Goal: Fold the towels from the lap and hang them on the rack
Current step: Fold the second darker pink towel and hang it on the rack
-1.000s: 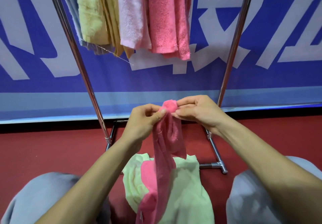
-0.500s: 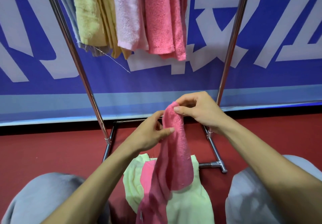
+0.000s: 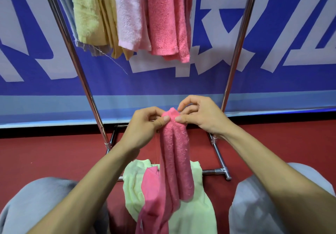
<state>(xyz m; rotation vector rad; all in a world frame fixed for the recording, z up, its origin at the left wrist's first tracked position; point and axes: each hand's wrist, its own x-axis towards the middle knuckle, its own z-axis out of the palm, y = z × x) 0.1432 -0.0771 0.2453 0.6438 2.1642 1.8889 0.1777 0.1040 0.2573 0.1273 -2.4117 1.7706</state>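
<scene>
A deep pink towel [image 3: 174, 162] hangs bunched in front of me, its top edge held up between both hands. My left hand [image 3: 143, 130] pinches that edge with thumb and fingers. My right hand [image 3: 201, 117] pinches it from the other side, right next to the left. The towel's lower end trails down between my knees over a pale green towel [image 3: 194, 213] on my lap. The metal rack [image 3: 76, 64] stands ahead; several folded towels [image 3: 163, 19] in yellow, tan, light pink and pink hang from its top, which is out of view.
The rack's right pole [image 3: 238, 42] and floor bar [image 3: 220, 170] stand on red carpet [image 3: 45, 157]. A blue and white banner [image 3: 291, 33] fills the wall behind. My grey-clad knees [image 3: 32, 206] sit at the lower left and right.
My left hand has come back up from the towel's side to its top edge. Both hands now pinch that edge close together, and the towel hangs narrower.
</scene>
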